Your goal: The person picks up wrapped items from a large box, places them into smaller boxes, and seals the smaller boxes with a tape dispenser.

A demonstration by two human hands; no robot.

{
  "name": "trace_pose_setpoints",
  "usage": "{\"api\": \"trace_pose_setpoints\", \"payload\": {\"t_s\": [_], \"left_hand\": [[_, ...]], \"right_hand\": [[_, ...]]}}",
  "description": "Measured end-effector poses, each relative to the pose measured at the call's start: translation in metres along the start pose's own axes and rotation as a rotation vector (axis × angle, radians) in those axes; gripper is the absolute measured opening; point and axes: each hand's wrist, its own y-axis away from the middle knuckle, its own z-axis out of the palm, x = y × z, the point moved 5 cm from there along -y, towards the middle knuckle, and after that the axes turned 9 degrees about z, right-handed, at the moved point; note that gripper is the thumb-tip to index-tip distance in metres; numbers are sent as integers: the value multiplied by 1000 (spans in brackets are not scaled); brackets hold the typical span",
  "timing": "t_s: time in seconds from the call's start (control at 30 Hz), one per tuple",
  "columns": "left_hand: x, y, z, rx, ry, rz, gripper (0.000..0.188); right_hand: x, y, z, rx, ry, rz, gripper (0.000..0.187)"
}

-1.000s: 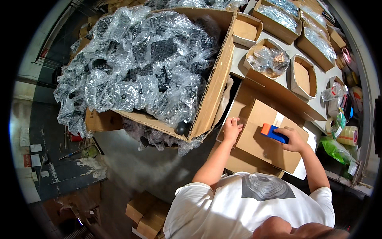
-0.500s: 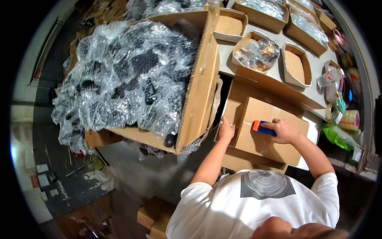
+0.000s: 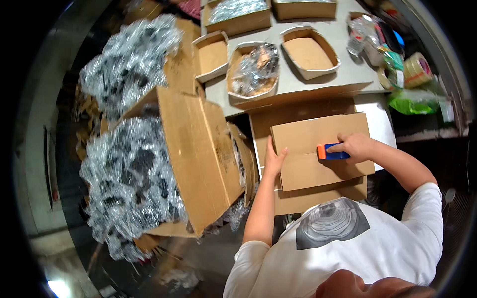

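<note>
Though partly hidden, one blue-and-orange tool (image 3: 330, 154), grasped in fingers of right hand (image 3: 358, 147). Against spread fingers of left hand (image 3: 273, 160), one carton (image 3: 308, 156). Beyond fingertips, three trays (image 3: 311, 52), two cut-off boxes (image 3: 248, 22).

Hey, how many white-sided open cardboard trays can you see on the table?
3: side by side on the table are a left tray, a middle tray with clear plastic in it, and a right tray. Others may be out of sight beyond the top edge.

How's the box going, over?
Right grip holding blue-orange tool over box. Left grip at box's left edge. Top looks closed. Bubble-wrapped heap left, not blocking.
</note>
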Motion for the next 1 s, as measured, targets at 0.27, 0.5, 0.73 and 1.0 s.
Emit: {"api": "trace_pose_setpoints", "payload": {"t_s": [0.27,0.5,0.73,1.0], "left_hand": [[-4,-70,-19,-320,-399,-75,48],[25,-88,111,-917,150,-310,55],[56,-111,223,-1104,0,-473,51],[42,-124,215,-1001,-126,-677,38]], "right_hand": [[62,79,29,720,-531,249,65],[38,103,243,1033,-1317,720,99],[50,59,204,1132,-1264,570,69],[49,73,185,602,-1359,986,77]]}}
